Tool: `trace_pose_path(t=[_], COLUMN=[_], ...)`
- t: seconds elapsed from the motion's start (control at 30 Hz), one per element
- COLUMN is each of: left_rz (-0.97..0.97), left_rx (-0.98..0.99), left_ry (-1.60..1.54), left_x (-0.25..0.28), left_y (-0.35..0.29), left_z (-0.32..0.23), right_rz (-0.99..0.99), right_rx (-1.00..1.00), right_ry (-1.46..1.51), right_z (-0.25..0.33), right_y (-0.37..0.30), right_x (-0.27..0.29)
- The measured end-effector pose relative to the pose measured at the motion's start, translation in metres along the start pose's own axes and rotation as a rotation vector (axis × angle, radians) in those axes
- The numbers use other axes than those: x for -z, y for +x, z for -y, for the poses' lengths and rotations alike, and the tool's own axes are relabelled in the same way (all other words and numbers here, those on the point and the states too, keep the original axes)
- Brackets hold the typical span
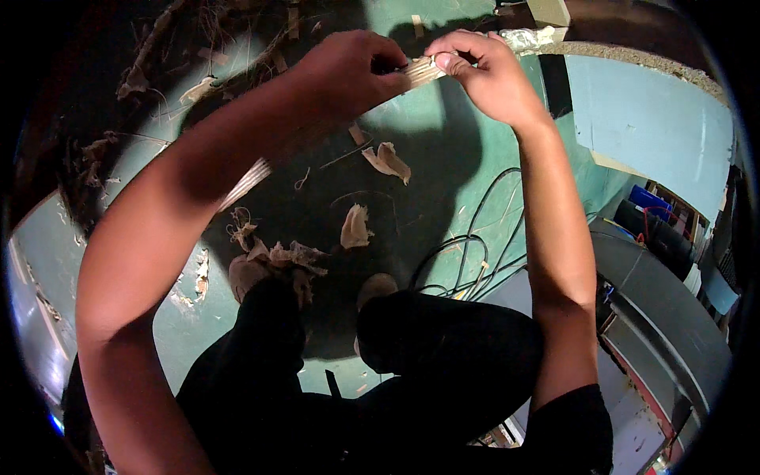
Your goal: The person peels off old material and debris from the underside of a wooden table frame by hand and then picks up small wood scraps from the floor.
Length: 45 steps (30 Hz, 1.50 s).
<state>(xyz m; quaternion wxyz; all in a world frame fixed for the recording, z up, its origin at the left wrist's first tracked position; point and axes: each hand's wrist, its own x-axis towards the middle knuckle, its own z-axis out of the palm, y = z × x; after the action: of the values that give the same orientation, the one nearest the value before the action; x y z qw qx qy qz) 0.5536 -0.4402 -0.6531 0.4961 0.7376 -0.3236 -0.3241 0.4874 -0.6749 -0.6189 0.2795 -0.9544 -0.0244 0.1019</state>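
Observation:
A pale, ribbed strip [423, 74], like a flat band with lengthwise ridges, is stretched between my two hands at the top of the view. My left hand [360, 67], mostly in shadow, is closed round it. Thumb and fingers of my right hand [481, 70] pinch it near its right end. A similar ribbed piece shows below my left forearm; the forearm covers the stretch between, so I cannot tell whether both are one strip. A crumpled whitish bundle [529, 38] lies just beyond my right hand.
Torn beige cloth scraps [356, 227] and loose threads litter the green floor [443, 142], some beside my shoes [248, 277]. Black cables [471, 237] coil at the right. A pale blue panel [649, 119] and a dark curved cabinet [665, 309] stand along the right side.

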Motion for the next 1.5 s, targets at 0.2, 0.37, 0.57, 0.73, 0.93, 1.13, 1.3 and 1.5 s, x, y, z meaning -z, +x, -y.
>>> trace_pose_path(t=[0.2, 0.37, 0.57, 0.73, 0.93, 1.13, 1.3, 1.5], left_rz=[-0.007, 0.18, 0.244, 0.226, 0.192, 0.207, 0.067, 0.313], left_rx=[0.04, 0.015, 0.028, 0.052, 0.169, -0.074, 0.019, 0.291], left_ry=[0.046, 0.055, 0.008, -0.016, 0.105, 0.111, 0.367, -0.264], left_x=[0.006, 0.018, 0.019, 0.006, 0.005, 0.011, 0.025, 0.023], left_y=[0.008, 0.029, 0.041, 0.042, 0.038, 0.031, 0.066, 0.048], left_z=[0.01, 0.028, 0.043, 0.044, 0.025, 0.026, 0.128, 0.071], right_rz=[-0.078, -0.068, -0.094, -0.083, -0.129, -0.165, -0.592, -0.972], right_rx=[0.056, 0.105, 0.133, 0.116, 0.123, 0.145, 0.165, -0.332], right_ry=[-0.081, -0.076, -0.128, -0.141, -0.072, -0.066, 0.047, 0.723], right_z=[0.013, 0.005, 0.005, 0.004, 0.008, -0.001, 0.0, -0.044], right_y=[-0.001, -0.004, -0.007, -0.007, -0.007, -0.01, -0.016, -0.049], right_x=[-0.008, -0.004, -0.008, -0.009, -0.011, -0.012, -0.013, -0.045])
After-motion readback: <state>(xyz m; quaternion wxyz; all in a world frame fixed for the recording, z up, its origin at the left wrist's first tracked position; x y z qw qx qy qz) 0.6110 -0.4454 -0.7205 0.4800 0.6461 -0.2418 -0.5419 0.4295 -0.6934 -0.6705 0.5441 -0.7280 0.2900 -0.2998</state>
